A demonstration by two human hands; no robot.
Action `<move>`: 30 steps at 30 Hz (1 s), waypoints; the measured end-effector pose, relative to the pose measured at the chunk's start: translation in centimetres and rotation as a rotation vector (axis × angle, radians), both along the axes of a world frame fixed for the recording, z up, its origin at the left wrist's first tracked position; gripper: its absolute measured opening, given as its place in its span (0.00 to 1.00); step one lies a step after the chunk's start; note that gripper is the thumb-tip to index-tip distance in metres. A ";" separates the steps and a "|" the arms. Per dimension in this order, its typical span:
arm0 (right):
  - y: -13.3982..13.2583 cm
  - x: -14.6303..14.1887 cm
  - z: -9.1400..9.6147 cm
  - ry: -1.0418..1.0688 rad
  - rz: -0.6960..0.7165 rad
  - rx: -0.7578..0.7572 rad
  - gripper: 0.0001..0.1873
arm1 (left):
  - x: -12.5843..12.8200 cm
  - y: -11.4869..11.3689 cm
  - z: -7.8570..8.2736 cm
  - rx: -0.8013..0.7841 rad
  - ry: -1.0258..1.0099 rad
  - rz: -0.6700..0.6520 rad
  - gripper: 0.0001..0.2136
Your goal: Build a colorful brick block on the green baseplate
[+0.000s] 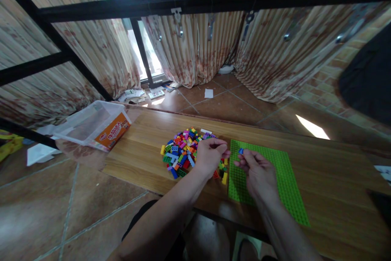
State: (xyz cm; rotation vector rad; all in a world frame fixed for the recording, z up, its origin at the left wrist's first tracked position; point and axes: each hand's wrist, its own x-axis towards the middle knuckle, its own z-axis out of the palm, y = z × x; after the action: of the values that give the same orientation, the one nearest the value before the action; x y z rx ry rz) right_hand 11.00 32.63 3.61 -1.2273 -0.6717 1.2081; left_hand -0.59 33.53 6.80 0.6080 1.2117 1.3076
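Between the thumb and fingers of my right hand is a small blue toy brick, held over the left part of a green studded baseplate. My left hand hovers over the right side of a pile of mixed coloured toy bricks. Its thumb and fingertips come together in a pinch, and whatever may be between them is too small to make out. Part of the pile is hidden behind this hand. The two hands are close but apart.
The wooden table carries the pile and the baseplate. At its left end stands a clear plastic box with an orange label. A black metal frame with hanging hooks crosses above, before striped curtains. Papers lie on the tiled floor.
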 end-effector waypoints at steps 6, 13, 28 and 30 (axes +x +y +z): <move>-0.3 -0.5 -0.4 -0.009 0.209 -0.024 0.18 | -1.4 0.4 -1.0 -0.052 0.167 -0.287 0.06; -0.2 -0.4 -0.6 -0.213 0.259 0.030 0.21 | -1.0 -0.2 -1.3 0.035 0.291 -0.380 0.06; 0.5 1.3 -1.0 -0.475 0.275 -0.007 0.21 | -4.0 0.3 -0.4 0.171 0.915 -0.370 0.08; 0.2 1.1 -1.1 -0.625 0.365 0.032 0.20 | -4.9 0.3 0.0 0.181 1.049 -0.417 0.08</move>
State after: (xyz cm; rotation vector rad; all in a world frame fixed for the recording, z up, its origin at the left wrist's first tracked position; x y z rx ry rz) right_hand 12.09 32.85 2.54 -1.5095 -1.4188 1.0905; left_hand -5.50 33.83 6.76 1.7074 1.6516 0.7113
